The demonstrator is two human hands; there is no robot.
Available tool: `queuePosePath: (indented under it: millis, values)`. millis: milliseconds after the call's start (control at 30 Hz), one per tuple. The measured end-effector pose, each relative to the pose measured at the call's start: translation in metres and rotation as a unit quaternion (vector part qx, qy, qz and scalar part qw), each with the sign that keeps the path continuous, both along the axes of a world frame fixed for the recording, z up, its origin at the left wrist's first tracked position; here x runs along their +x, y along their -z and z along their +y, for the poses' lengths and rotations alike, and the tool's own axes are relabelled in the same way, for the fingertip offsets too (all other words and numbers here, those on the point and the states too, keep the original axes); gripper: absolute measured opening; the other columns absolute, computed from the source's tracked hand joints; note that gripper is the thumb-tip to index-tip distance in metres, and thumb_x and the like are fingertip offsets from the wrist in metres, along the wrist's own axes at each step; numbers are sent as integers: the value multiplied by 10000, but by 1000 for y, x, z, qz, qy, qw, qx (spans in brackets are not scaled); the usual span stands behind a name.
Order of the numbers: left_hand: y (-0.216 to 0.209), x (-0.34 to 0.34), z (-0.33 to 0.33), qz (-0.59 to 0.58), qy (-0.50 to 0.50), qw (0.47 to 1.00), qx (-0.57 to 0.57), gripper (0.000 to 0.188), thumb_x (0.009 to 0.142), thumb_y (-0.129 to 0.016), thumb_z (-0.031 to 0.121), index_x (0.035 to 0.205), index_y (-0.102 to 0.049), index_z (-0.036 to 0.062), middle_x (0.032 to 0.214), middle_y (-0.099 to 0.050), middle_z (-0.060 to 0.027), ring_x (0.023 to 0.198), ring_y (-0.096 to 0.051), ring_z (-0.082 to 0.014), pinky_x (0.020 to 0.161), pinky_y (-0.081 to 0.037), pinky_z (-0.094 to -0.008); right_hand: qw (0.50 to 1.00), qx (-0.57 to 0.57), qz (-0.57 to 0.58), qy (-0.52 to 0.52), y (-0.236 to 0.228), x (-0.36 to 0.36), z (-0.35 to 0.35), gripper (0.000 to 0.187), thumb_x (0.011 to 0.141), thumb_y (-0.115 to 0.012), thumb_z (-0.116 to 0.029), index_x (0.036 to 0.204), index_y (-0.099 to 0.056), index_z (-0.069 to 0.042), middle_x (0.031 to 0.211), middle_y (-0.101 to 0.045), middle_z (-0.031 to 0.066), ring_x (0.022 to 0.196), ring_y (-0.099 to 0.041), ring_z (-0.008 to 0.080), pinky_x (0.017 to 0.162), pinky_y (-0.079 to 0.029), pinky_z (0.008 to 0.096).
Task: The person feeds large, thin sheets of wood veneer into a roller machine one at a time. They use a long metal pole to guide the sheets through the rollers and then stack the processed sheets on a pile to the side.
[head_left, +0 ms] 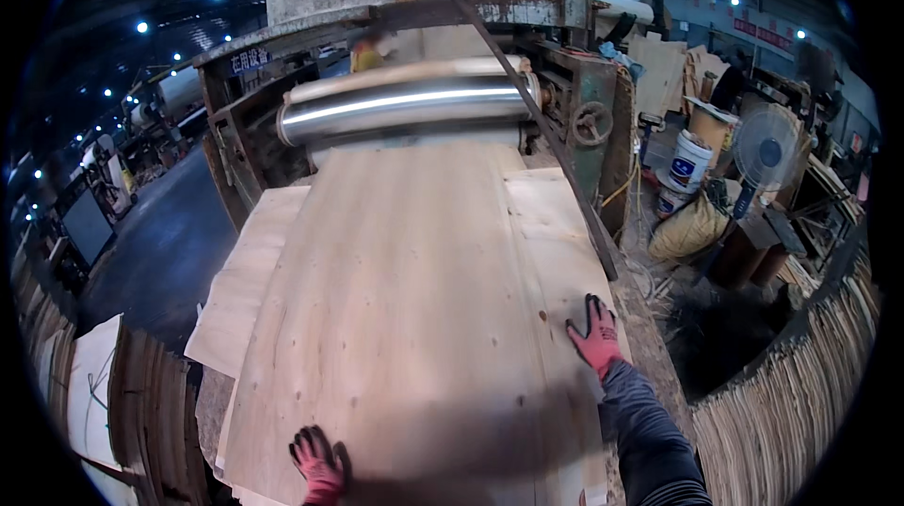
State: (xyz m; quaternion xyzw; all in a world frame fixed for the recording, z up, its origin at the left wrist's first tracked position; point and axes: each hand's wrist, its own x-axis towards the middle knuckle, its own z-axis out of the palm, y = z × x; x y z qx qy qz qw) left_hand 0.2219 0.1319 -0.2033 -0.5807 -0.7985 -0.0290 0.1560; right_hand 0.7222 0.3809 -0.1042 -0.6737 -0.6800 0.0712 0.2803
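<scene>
A large pale wood veneer sheet (395, 299) lies in front of me, its far end reaching the shiny metal roller (414, 103) of a machine. My left hand (320, 466), in a red glove with dark fingertips, rests on the sheet near its lower left with fingers spread. Farther up on the right, my right hand (597, 338), gloved alike, lies with fingers apart at the right side of the wood. Smaller veneer pieces (247, 271) stick out beneath the big sheet on the left, and another veneer piece (557, 224) shows on the right.
A dark bar (556, 144) slants along the machine's right side, near a handwheel (592, 123). Stacked veneer (791, 412) stands at lower right, more stacks (151, 402) at lower left. Beyond the roller is a blurred person (369, 52). A fan (765, 150) and white bucket (688, 163) stand right.
</scene>
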Motion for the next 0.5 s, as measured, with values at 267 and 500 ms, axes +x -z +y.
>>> queuePosePath:
  millis: [267, 500]
  values:
    - [-66, 51, 17, 160, 59, 982, 77, 420, 819, -471, 144, 1181, -421, -64, 1189, -453, -223, 1024, -489, -329, 839, -416, -416, 969, -55, -12, 239, 54, 82, 143, 849, 733, -541, -534, 1353, -196, -68, 1372, -242, 182, 1277, -214, 321, 1034, -169, 466]
    - [-26, 26, 1, -165, -22, 986, 19, 689, 714, -570, 244, 1305, -295, 21, 1346, -274, -199, 1234, -232, -400, 1036, -145, -494, 955, 13, -87, 282, 95, 80, 155, 669, 799, -487, -462, 1317, -291, -86, 1332, -292, 169, 1216, -293, 336, 990, -239, 483]
